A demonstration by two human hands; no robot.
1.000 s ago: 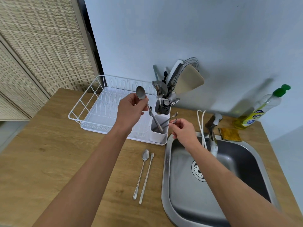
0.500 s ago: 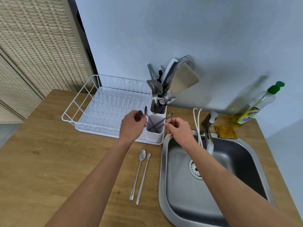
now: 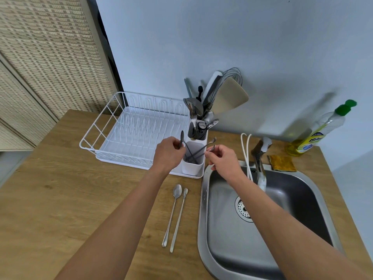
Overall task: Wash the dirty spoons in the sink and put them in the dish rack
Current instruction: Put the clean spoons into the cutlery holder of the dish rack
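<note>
As we look down over both forearms, we log the wooden countertop (image 3: 60,199) first, then the steel sink (image 3: 302,190) sunk into its right side, with a faucet (image 3: 260,162) at its back rim. Next, the white dish rack (image 3: 121,136) stands at the back of the counter, just left of the sink; its white cutlery cup (image 3: 191,166) sits at the rack's right end. We note a dish soap bottle (image 3: 316,132) and a yellow sponge (image 3: 282,163) behind the sink. Our left hand (image 3: 168,153) grips a spoon (image 3: 182,138), bowl up, its handle down inside the cup. Our right hand (image 3: 222,158) pinches a second spoon (image 3: 212,148) leaning in the same cup. Two long spoons (image 3: 175,215) lie side by side on the counter, between rack and sink.
</note>
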